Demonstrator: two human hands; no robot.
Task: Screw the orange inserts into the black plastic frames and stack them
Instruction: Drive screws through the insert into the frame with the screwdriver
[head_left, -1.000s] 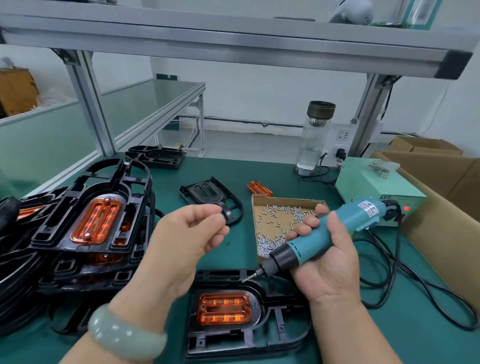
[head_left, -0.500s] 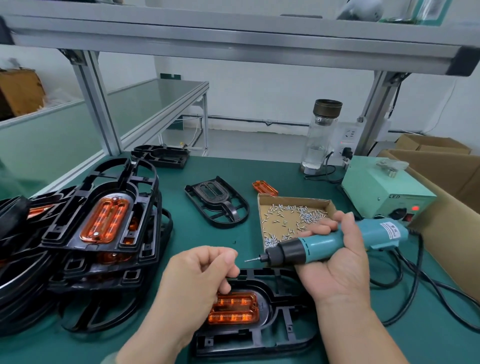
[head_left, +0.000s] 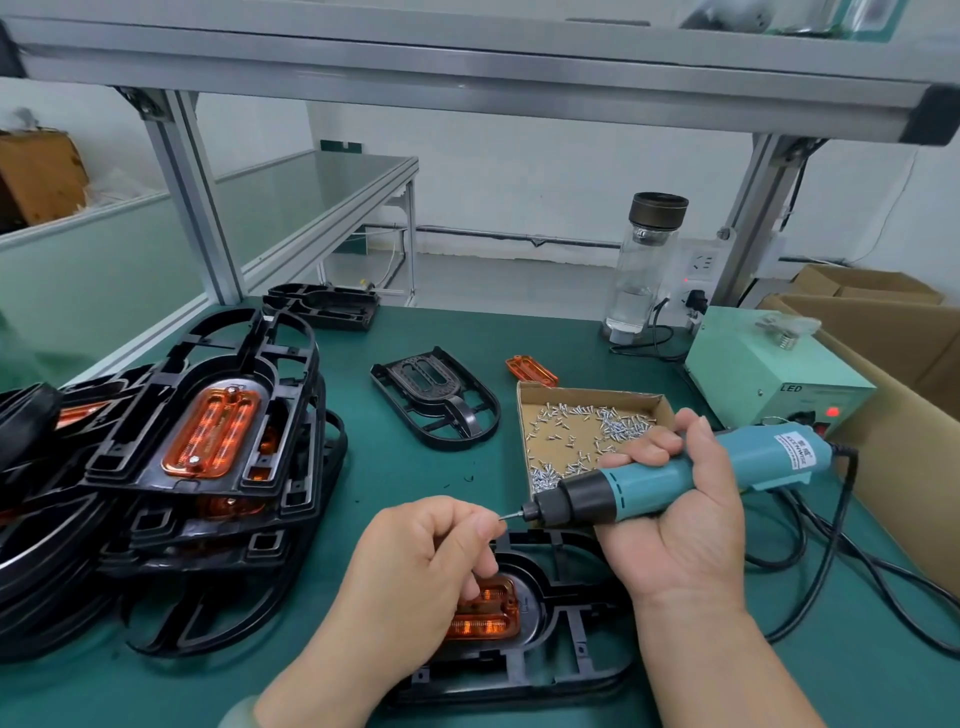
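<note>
On the surface (head_left: 415, 478): clamps one screwdriver (head_left: 660, 483) in right grip (head_left: 680, 535), curls left grip (head_left: 415, 561) at its tip, contents untellable, above one frame (head_left: 519, 680) with one insert (head_left: 488, 618).

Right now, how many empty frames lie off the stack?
2: a frame left of the screw box, another frame at the back by the post. Others may be hidden.

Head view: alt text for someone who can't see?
The right hand holds a teal screwdriver, its bit tip meeting the left hand's pinched fingertips above a black frame holding an orange insert. A box of screws lies behind; finished frames are stacked left.
</note>
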